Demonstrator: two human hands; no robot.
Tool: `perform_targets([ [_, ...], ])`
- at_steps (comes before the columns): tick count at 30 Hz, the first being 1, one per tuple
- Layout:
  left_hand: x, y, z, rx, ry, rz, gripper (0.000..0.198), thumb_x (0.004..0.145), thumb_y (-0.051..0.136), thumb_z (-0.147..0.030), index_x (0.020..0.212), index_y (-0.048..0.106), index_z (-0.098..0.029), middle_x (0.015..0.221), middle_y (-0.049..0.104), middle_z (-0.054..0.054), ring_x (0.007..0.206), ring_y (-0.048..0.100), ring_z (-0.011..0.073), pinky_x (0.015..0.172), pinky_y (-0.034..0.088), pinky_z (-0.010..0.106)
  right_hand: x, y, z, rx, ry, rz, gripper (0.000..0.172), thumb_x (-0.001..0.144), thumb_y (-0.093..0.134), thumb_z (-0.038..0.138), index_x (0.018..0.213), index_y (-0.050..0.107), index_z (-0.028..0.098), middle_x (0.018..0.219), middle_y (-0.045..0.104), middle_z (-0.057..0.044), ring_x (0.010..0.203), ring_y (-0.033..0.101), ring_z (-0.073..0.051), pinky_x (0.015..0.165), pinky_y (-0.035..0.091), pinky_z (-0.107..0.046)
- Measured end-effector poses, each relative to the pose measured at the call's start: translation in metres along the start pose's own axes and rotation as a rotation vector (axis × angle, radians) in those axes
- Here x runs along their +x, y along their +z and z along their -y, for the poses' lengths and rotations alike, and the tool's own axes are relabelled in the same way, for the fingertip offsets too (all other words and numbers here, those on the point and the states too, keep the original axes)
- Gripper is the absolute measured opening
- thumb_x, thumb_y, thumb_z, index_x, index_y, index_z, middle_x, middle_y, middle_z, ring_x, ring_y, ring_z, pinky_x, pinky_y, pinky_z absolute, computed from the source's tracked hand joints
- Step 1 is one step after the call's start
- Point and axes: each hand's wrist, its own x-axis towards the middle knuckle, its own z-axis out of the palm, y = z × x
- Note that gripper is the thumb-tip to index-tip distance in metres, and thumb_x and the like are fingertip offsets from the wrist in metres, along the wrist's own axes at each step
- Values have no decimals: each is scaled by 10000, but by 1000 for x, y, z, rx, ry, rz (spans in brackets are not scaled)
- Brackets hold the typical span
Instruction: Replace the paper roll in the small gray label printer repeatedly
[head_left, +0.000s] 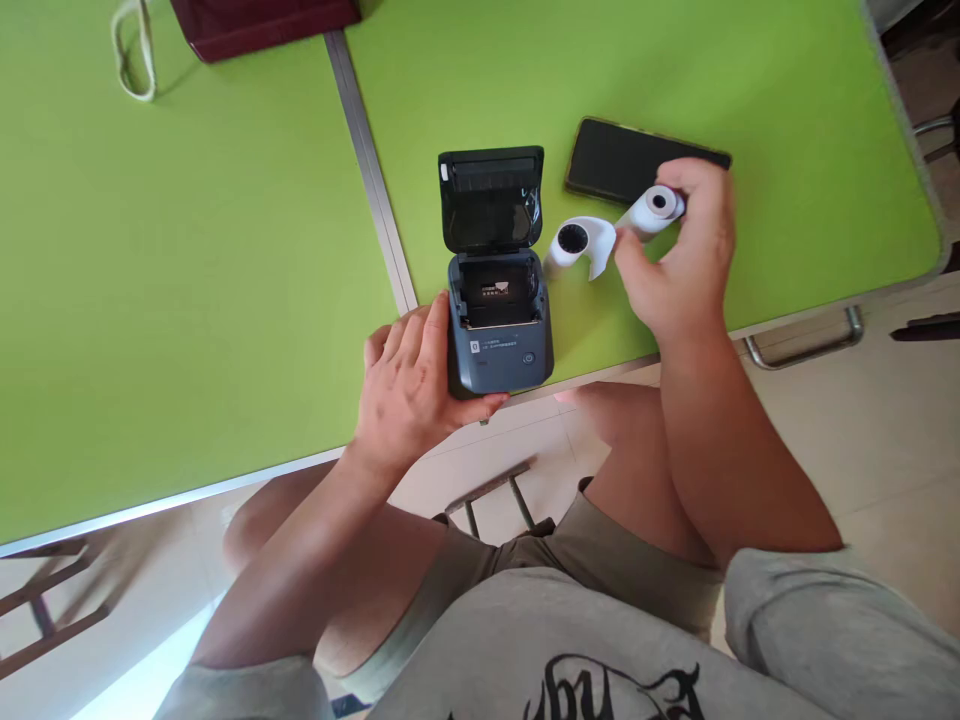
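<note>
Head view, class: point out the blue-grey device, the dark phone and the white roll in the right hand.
Blue-grey device [499, 366]: head view, on its lower front panel.
Dark phone [615, 160]: head view, on its upward-facing dark surface.
White roll [640, 215]: head view, on its curved outer side.

Indoor room, home or classroom unclear, with green tabletops [225, 260] and pale floor tiles [862, 430]

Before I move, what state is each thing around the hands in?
Printer: upright on the green table, bay exposed.
Lid: open, swung up.
Power button: cannot tell whether lit.
Held roll: gripped in the right hand.
Other roll: standing on end, loose end curling out.
Phone: lying on the table, screen dark.
Left hand: against the printer's side, thumb along its front.
</note>
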Motion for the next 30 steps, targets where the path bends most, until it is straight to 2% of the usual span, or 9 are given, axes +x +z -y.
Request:
perform_targets([
  [2, 0, 0, -1, 9, 2, -3, 1163, 861, 348, -960, 1550, 447, -28, 1373, 670, 262, 1250, 643, 378, 1041, 430, 464, -5, 0, 8, 66, -115, -84, 513, 811, 696, 299, 1300, 539, 304, 1191, 624, -90, 1167, 612, -314, 1061, 496, -547],
  [3, 0, 0, -1, 13, 6, -7, 1170, 860, 336, -965, 1544, 453, -23, 1363, 673, 263, 1242, 647, 377, 1038, 429, 462, -7, 2, 13, 82, -153, -74, 547, 805, 691, 304, 1327, 528, 316, 1221, 619, -90, 1201, 607, -329, 1077, 497, -575],
  [7, 1, 1, -2, 33, 26, -29, 1239, 824, 306, -1001, 1525, 469, 8, 1323, 685, 273, 1182, 670, 380, 1016, 427, 464, -12, 12, 34, 89, -143, 160, 552, 829, 684, 292, 1352, 519, 354, 1428, 567, -106, 1410, 522, -377, 1199, 436, -648],
  [11, 0, 2, -1, 36, 35, -32, 1204, 851, 304, -980, 1539, 450, -3, 1340, 683, 266, 1192, 670, 368, 1010, 427, 458, -13, 22, 40, 102, -144, 217, 500, 890, 664, 282, 1364, 532, 373, 1485, 542, -103, 1467, 494, -384, 1227, 414, -669],
  [19, -2, 4, 0, -4, 26, -40, 1227, 810, 355, -1003, 1573, 427, -45, 1369, 675, 251, 1251, 644, 368, 1047, 424, 460, -19, 28, 32, 111, -184, 160, 457, 939, 686, 319, 1370, 538, 360, 1339, 599, -105, 1314, 606, -351, 1088, 552, -599],
  [26, -2, 4, 0, -3, 36, -45, 1225, 826, 339, -994, 1556, 443, -15, 1363, 675, 262, 1241, 648, 368, 1038, 431, 463, -26, 32, 24, 299, -166, 155, 598, 915, 698, 280, 1452, 446, 353, 1173, 662, -52, 1060, 693, -265, 965, 616, -518],
  [28, -1, 4, -1, 5, 30, -40, 1231, 823, 321, -1000, 1550, 451, -14, 1357, 678, 262, 1235, 651, 369, 1038, 429, 465, -26, 29, 25, 296, -157, 200, 558, 901, 702, 250, 1404, 480, 346, 1130, 675, -39, 1006, 696, -249, 943, 621, -502],
  [30, -1, 3, -1, 15, 26, -36, 1240, 820, 298, -1006, 1540, 461, -10, 1351, 679, 264, 1228, 656, 370, 1037, 425, 464, -24, 26, 24, 240, -172, 244, 426, 887, 704, 217, 1275, 566, 328, 1106, 675, -38, 996, 693, -248, 954, 617, -501],
])
